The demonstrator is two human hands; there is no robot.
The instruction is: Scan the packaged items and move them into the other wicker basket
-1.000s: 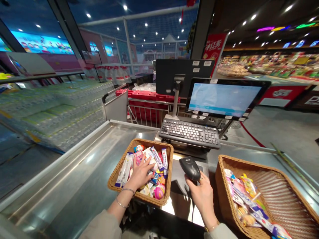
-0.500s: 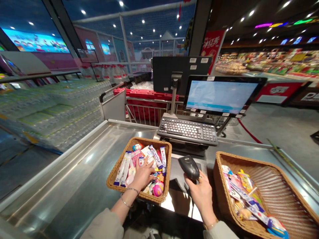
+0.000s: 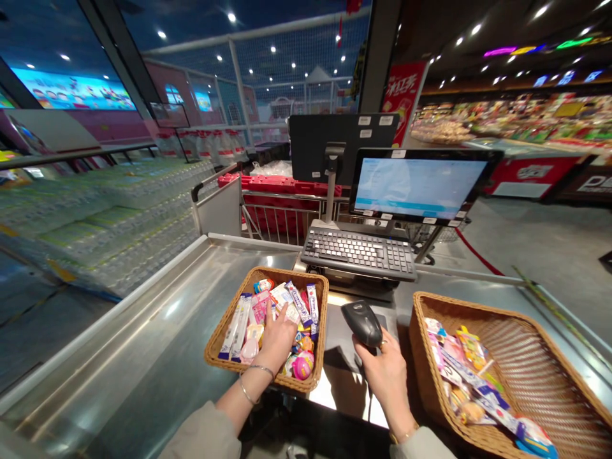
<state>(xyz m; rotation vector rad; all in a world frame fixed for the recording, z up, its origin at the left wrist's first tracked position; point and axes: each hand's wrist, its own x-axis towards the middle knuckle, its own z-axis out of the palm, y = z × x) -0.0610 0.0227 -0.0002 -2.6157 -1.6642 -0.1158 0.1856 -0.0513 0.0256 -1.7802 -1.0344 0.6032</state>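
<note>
Nearest, two pale sleeves [image 3: 205,433] run in from the bottom edge, with a bracelet [image 3: 246,389] on the left wrist. The right hand [image 3: 385,376] is curled around a black handheld scanner [image 3: 362,323], gripping it above the bright area between two wicker baskets. The left hand [image 3: 277,335] is inside the left basket [image 3: 323,338], a couple of fingers extended over the snacks; whether it grips one of them I cannot tell. Around that hand lie long white-and-blue packets [image 3: 231,335] to the left, a pink round item [image 3: 302,365] toward the near right corner, and slim wrapped sticks [image 3: 299,305] toward the far right.

The right basket [image 3: 540,382] has more packets [image 3: 471,379] gathered on its left side. Both baskets stand on a metal tabletop [image 3: 157,363].

Past the scanner sits a keyboard [image 3: 358,252], then a lit monitor [image 3: 415,185] and a dark display back [image 3: 310,150]. Beyond the tabletop stand a metal cart [image 3: 277,213], stacked bottles [image 3: 119,210] at left and blurred store displays [image 3: 516,131] at right.
</note>
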